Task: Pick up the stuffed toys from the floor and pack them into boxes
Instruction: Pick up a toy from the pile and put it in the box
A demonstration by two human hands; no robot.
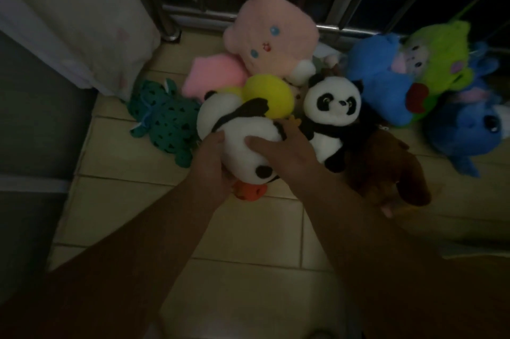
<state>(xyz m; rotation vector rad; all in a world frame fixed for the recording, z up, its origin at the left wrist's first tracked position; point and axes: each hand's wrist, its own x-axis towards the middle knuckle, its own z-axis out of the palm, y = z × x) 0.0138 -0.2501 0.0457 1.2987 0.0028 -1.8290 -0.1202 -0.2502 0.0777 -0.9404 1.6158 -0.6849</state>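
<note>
Panda toy (pixel 242 134), white-bodied, is clasped between the left hand (pixel 211 164) and right hand (pixel 278 152), whose fingers curl round it. Second panda (pixel 331 106) sits just right of the right hand; yellow plush (pixel 269 95) lies beyond both.

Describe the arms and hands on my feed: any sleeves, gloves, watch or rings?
Both forearms are bare down to the frame edge; no sleeve shows. The left hand and right hand wear no gloves. No watch, bracelet or ring shows on the wrists or visible fingers, though the light is dim and something small could be missed.
</note>
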